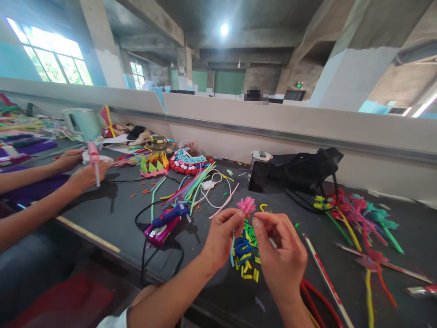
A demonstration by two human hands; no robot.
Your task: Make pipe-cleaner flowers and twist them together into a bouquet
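Holding a pink flower [246, 205] at the centre of the head view, the left hand [223, 232] has its thumb and forefinger closed on the flower's base, so the petals stand just above and beyond those fingertips. The right hand [282, 248] is just to the right, its thumb and index finger brought together below and beside the petals, apart from them; whether these fingers grip something small I cannot tell. A light-blue strip [233, 250] hangs below the left fingers; its upper end is hidden.

Between and beneath the hands, short green pieces [251, 234], blue pieces [243, 246] and yellow pieces [255, 275] lie heaped on the dark worktop [126, 223]. Left of centre, a blue glue gun [171, 215] rests on a magenta box [163, 232], with long coloured strips [200, 184] and a white cable [208, 184] above it in the frame. A black phone [258, 176] leans near a black bag [303, 168] at right of centre, and more fuzzy flowers [362, 209] lie at the right. At the left of the frame, another person's hands [82, 175] hold a pink tool [93, 152].
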